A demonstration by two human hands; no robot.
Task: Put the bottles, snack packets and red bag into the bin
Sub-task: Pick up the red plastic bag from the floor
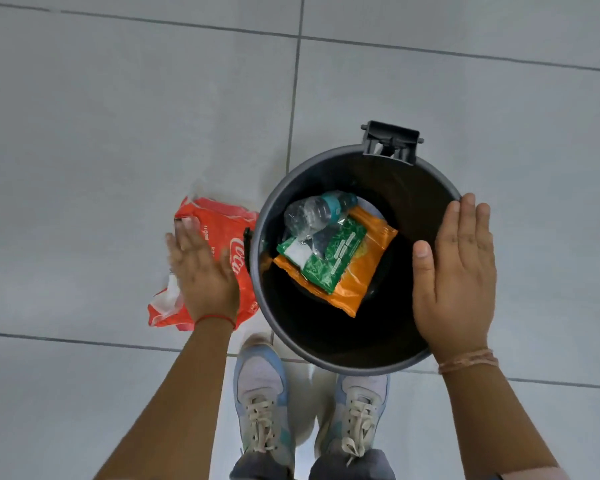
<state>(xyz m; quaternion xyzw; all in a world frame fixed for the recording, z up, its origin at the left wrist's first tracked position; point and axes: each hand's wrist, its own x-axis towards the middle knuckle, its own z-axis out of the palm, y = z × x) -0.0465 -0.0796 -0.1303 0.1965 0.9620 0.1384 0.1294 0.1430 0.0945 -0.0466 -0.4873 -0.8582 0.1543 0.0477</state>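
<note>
A round dark grey bin (329, 362) stands open on the tiled floor. Inside it lie a crumpled clear plastic bottle (314, 211), a green snack packet (329, 259) and an orange snack packet (361, 275) beneath it. The red bag (229, 233) with white lettering lies on the floor against the bin's left side. My left hand (201, 271) hovers flat over the bag, fingers spread, holding nothing; whether it touches the bag I cannot tell. My right hand (456, 271) is open, palm down, at the bin's right rim.
The bin's hinge bracket (392, 140) sticks out at its far edge. My two feet in pale sneakers (262, 407) stand just in front of the bin. Grey floor tiles with dark grout lines surround everything.
</note>
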